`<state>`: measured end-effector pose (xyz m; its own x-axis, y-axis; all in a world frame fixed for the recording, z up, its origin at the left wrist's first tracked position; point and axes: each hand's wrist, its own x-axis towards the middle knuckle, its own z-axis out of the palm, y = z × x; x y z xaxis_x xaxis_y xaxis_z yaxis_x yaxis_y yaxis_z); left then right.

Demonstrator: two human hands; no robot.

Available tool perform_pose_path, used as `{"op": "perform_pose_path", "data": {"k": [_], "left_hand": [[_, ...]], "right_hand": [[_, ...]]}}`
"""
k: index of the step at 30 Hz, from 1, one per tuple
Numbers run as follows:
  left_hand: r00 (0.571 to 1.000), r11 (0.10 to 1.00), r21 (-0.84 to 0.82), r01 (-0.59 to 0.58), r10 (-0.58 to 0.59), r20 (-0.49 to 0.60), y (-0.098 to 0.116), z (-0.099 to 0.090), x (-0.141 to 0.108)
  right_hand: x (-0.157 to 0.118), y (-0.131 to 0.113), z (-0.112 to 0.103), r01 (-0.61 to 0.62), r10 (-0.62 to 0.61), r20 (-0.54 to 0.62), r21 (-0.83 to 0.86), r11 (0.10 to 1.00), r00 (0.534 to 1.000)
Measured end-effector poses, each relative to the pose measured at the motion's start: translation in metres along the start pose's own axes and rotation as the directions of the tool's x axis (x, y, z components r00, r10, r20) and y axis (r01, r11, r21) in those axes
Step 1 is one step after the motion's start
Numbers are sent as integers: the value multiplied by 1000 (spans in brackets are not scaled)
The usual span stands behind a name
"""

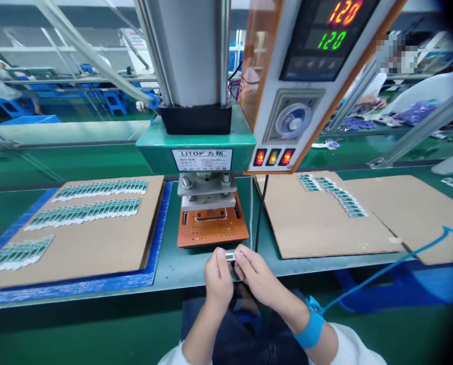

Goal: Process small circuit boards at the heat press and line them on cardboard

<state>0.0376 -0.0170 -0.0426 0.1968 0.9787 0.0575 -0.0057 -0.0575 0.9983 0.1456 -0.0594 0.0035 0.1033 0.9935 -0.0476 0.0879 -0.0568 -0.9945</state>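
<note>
Between my left hand and my right hand is a small white-edged piece with a greyish window. Fingers and thumbs of both hands pinch its two ends, hiding much of it. They hold it just in front of the orange base plate of a heat press, above the bench's front edge. The press head stands over the rear part of that plate, where a slim raised fixture shows. A blue wrist strap with a coiled cord circles my right wrist.
Cardboard on the left bears rows of green-and-white flat pieces; the right cardboard bears more such pieces. The control box reads 120 twice. A black cable hangs beside the press. People work beyond the bench.
</note>
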Motion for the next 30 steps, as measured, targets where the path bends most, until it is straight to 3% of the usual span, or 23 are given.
{"op": "perform_pose_path", "data": {"k": [10, 18, 30], "left_hand": [[1000, 999, 40, 6, -6, 3, 8, -2, -2], [997, 993, 106, 43, -36, -66, 13, 2, 0], [997, 980, 196, -34, 48, -66, 17, 2, 2]], "right_hand": [[-1, 6, 4, -52, 49, 25, 142, 989, 998], [5, 9, 8, -97, 100, 4, 277, 956, 995], [10, 6, -4, -165, 132, 121, 332, 929, 984]]}}
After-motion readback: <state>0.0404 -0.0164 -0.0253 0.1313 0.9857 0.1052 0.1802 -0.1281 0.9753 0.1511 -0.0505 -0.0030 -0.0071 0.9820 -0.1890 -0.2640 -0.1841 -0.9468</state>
